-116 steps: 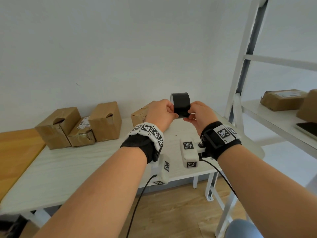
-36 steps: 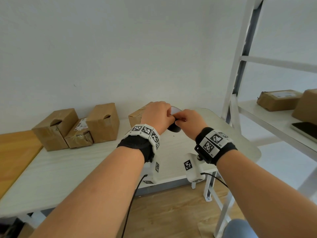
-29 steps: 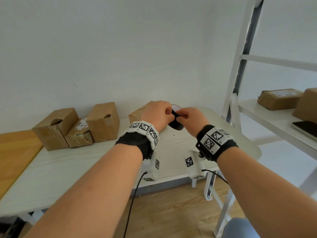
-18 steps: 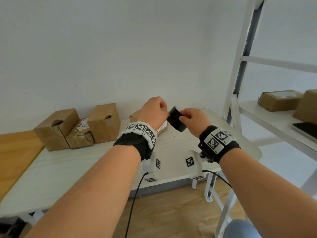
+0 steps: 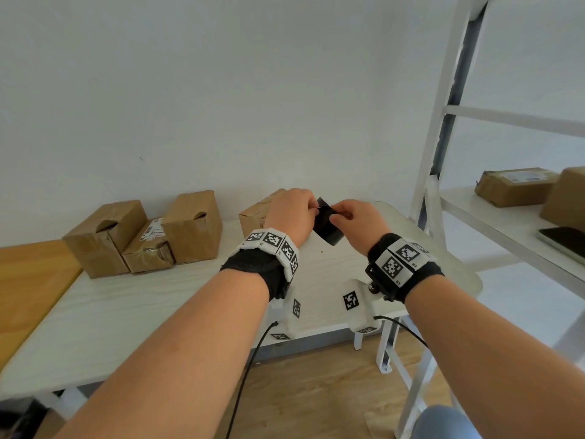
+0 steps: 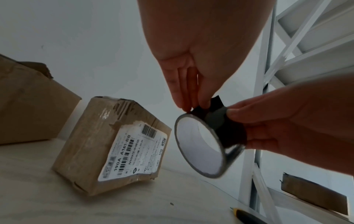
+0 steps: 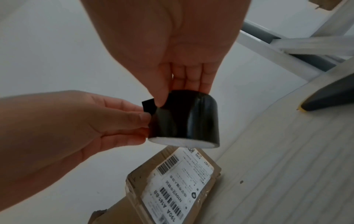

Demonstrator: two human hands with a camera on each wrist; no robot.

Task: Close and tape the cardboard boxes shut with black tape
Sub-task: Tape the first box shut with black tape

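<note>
A roll of black tape point(image 5: 327, 229) hangs in the air above the white table point(image 5: 126, 312), between both hands. My right hand point(image 5: 337, 217) grips the roll point(image 7: 187, 119) from above, thumb and fingers round its outside. My left hand point(image 5: 311, 210) pinches the tape's short loose end point(image 6: 214, 101) at the roll's point(image 6: 210, 136) top edge. Just below and behind the hands a small cardboard box point(image 5: 253, 213) stands on the table; a white shipping label point(image 6: 132, 151) covers one face of the box point(image 7: 172, 186).
Three more cardboard boxes point(image 5: 193, 226) stand together at the table's back left. A dark tool with a yellow tip point(image 7: 325, 97) lies on the table to the right. A white shelf point(image 5: 493, 217) at the right carries parcels point(image 5: 512, 185) and a phone point(image 5: 563, 239).
Half a second ago my left hand was off the roll, a little to its left. It has come back and now pinches the tape's loose end. My right hand kept hold of the roll.
</note>
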